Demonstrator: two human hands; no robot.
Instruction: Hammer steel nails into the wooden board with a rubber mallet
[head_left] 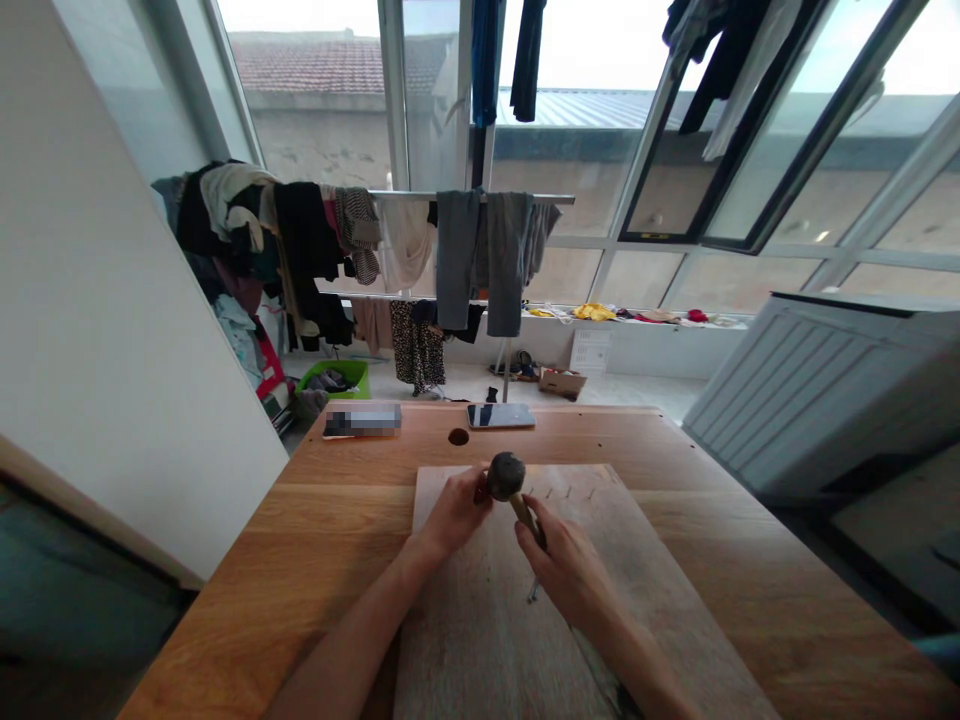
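Note:
My right hand [559, 550] is wrapped round the wooden handle of a hammer [506, 477] with a dark, rounded head, held above a wooden board [480, 620]. Beside the hammer head, my left hand [459, 508] is closed with its fingertips pinched together near the board's far edge. Whatever lies between those fingers is hidden behind the hammer head. Several nails [570, 493] stand up from the board in a row to the right of the hammer. Close to my right wrist, a few loose nails [533, 591] lie on the board.
The board rests on a wooden table [322, 560]. At the table's far edge lie a phone [501, 416] and a flat, blurred item [363, 420], with a round hole [458, 437] between them. Beyond stands a clothes rack [555, 199] with garments. A white cabinet [817, 390] is at the right.

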